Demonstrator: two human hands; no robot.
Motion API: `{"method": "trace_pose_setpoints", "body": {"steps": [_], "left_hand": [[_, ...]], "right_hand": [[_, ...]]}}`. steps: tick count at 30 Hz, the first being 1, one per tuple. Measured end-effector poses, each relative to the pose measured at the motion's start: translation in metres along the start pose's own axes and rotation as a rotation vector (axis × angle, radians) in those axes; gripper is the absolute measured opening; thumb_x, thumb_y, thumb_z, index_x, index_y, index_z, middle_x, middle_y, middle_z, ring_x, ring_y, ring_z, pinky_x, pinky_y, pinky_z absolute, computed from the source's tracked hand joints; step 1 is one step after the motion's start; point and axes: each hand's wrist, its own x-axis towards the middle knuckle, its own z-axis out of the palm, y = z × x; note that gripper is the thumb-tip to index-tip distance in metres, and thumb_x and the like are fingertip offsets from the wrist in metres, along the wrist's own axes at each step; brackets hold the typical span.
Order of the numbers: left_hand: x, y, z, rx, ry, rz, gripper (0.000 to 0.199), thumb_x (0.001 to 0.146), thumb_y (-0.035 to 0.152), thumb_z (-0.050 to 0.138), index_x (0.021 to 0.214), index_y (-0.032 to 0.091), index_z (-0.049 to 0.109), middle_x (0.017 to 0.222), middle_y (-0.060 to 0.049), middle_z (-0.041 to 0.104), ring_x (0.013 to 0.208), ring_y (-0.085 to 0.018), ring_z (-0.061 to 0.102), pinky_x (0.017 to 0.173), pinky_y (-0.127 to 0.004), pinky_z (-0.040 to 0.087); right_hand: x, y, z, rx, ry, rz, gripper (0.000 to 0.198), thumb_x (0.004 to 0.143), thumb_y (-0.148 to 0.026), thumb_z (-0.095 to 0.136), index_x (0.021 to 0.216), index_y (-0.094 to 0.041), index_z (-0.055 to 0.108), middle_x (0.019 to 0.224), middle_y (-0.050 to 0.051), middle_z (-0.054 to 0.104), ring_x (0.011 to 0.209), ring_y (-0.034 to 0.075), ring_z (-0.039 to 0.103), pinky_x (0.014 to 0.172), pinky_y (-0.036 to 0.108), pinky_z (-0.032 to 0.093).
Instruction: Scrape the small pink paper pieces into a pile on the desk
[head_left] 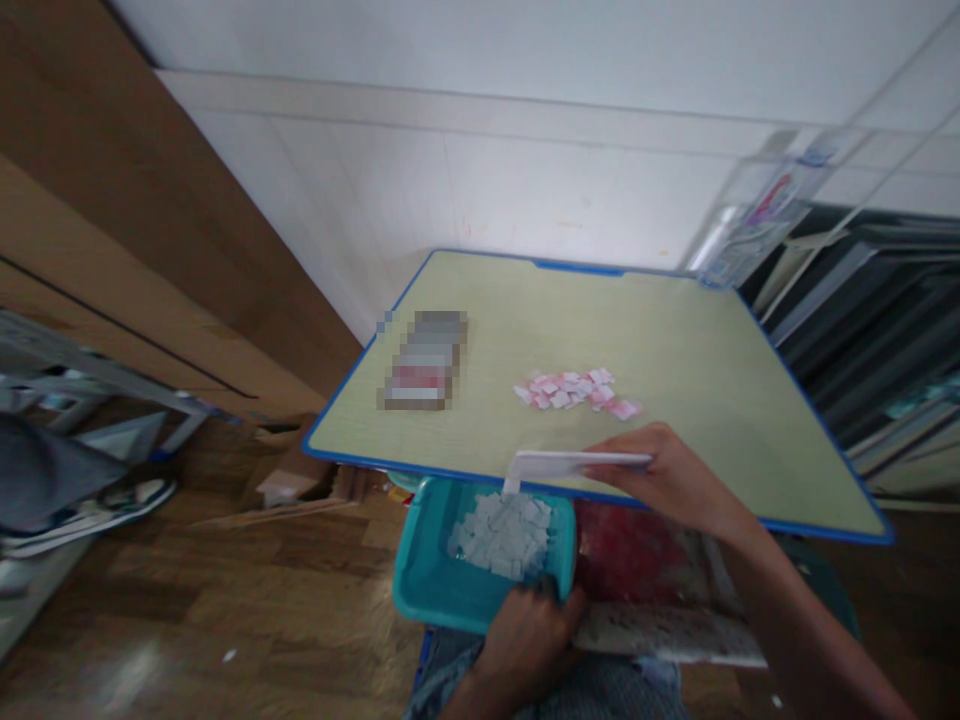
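This looks like a small home workroom or storeroom used for handwork. A low bench (675,340) with a pale top and blue edging stands against a white tiled wall (465,170) on the far side. Flattened brown cardboard sheets (112,220) lean at the left, and stacked frames or panels (885,340) lean at the right. The floor (187,600) is dark wood-pattern flooring, with shoes (112,500) lying at the near left.

A single head-worn camera looks forward and down from close above the lap, tilted, facing the desk (675,330) with its near edge just ahead and the wall (525,130) far behind.
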Motion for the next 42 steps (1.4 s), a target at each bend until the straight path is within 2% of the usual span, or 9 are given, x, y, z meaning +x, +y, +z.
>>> {"method": "trace_pose_setpoints", "body": {"steps": [4,9,13,18,21,25,32,37,42], "left_hand": [[0.0,0.0,0.001,0.007,-0.008,0.001,0.026,0.076,0.029,0.052,0.099,0.018,0.049,0.081,-0.009,0.057,0.071,-0.025,0.055,0.059,-0.034,0.043],[0.0,-0.001,0.004,0.012,0.004,0.002,0.025,0.078,0.03,0.05,0.1,0.019,0.048,0.083,-0.01,0.056,0.072,-0.026,0.055,0.059,-0.034,0.043],[0.001,-0.002,0.003,0.023,-0.017,0.003,0.026,0.075,0.029,0.053,0.099,0.02,0.048,0.085,-0.009,0.055,0.073,-0.026,0.054,0.06,-0.034,0.042],[0.0,-0.003,0.002,0.028,0.001,-0.005,0.026,0.077,0.029,0.049,0.101,0.02,0.048,0.084,-0.009,0.055,0.072,-0.025,0.054,0.06,-0.034,0.042],[0.001,-0.002,0.001,0.03,-0.014,-0.017,0.03,0.076,0.03,0.05,0.104,0.02,0.047,0.085,-0.009,0.055,0.073,-0.025,0.054,0.061,-0.034,0.041],[0.001,-0.002,0.0,0.023,-0.046,-0.042,0.033,0.075,0.028,0.052,0.107,0.02,0.047,0.085,-0.009,0.056,0.075,-0.025,0.054,0.063,-0.034,0.041],[0.002,-0.002,-0.002,0.02,-0.069,-0.043,0.038,0.074,0.026,0.052,0.111,0.02,0.045,0.088,-0.01,0.055,0.076,-0.026,0.054,0.063,-0.035,0.041],[0.001,-0.001,-0.004,0.017,-0.082,-0.046,0.041,0.075,0.027,0.052,0.114,0.02,0.043,0.09,-0.01,0.055,0.077,-0.026,0.054,0.064,-0.035,0.041],[0.002,-0.002,-0.001,0.041,-0.062,-0.025,0.04,0.076,0.029,0.051,0.114,0.02,0.042,0.091,-0.011,0.055,0.078,-0.027,0.054,0.063,-0.035,0.041]], "right_hand": [[-0.009,-0.002,-0.013,-0.008,0.112,0.087,0.022,0.075,-0.031,0.053,0.077,-0.016,0.069,0.061,0.002,0.065,0.052,0.011,0.055,0.046,0.019,0.04],[-0.052,0.03,-0.061,-0.063,0.388,0.348,0.027,0.064,-0.035,0.064,0.079,-0.014,0.07,0.068,0.006,0.068,0.055,0.016,0.056,0.046,0.022,0.04],[-0.082,0.07,-0.094,0.05,0.409,0.592,0.027,0.057,-0.036,0.069,0.068,-0.012,0.07,0.057,0.005,0.064,0.048,0.016,0.053,0.042,0.024,0.037],[-0.08,0.108,-0.109,0.28,0.481,0.743,0.03,0.05,-0.039,0.072,0.065,-0.012,0.068,0.055,0.003,0.063,0.048,0.015,0.053,0.045,0.025,0.039],[-0.07,0.116,-0.107,0.35,0.292,0.701,0.035,0.049,-0.041,0.072,0.067,-0.011,0.068,0.055,0.003,0.063,0.046,0.015,0.052,0.044,0.025,0.038],[-0.063,0.109,-0.101,0.279,0.08,0.596,0.035,0.051,-0.044,0.07,0.063,-0.011,0.067,0.052,0.001,0.06,0.046,0.013,0.049,0.043,0.024,0.034],[-0.07,0.089,-0.09,0.165,0.056,0.56,0.037,0.049,-0.049,0.068,0.057,-0.013,0.065,0.052,0.001,0.059,0.05,0.014,0.05,0.047,0.025,0.037],[-0.079,0.084,-0.085,0.148,0.007,0.54,0.032,0.056,-0.045,0.066,0.056,-0.013,0.064,0.047,-0.002,0.054,0.045,0.011,0.046,0.043,0.022,0.033],[-0.1,0.074,-0.083,0.064,0.003,0.45,0.031,0.064,-0.041,0.062,0.073,-0.013,0.07,0.056,0.002,0.062,0.05,0.014,0.051,0.045,0.023,0.037]]}}
